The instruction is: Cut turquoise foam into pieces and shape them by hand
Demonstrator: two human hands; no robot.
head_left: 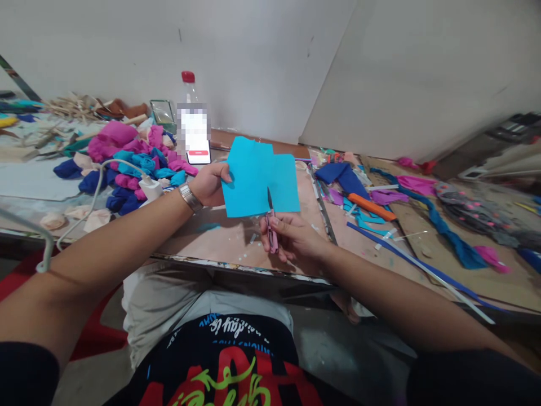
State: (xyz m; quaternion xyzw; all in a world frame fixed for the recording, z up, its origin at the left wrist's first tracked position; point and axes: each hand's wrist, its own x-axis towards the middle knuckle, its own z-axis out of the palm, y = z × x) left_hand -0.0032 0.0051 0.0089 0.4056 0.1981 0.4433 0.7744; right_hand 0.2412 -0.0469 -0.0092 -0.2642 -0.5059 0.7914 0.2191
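My left hand (pixel 212 183) pinches the left edge of a bright blue sheet (pixel 247 183), which looks like paper or thin foam, and holds it up over the table. In my right hand (pixel 293 234) is a pair of small scissors (pixel 272 228) with pink handles. Their dark blades point away from me and overlap the sheet's lower edge. A slit seems to run up from the blades, with the right part of the sheet sitting slightly lower than the left. My fingers partly cover the scissor handles.
A phone (pixel 198 138) with a lit screen leans on a red-capped bottle (pixel 188 79) behind the sheet. Crumpled pink and blue fabric pieces (pixel 135 160) and a white charger (pixel 150 186) with its cable lie left. An orange cutter (pixel 372 207) and blue strips (pixel 443 231) lie right.
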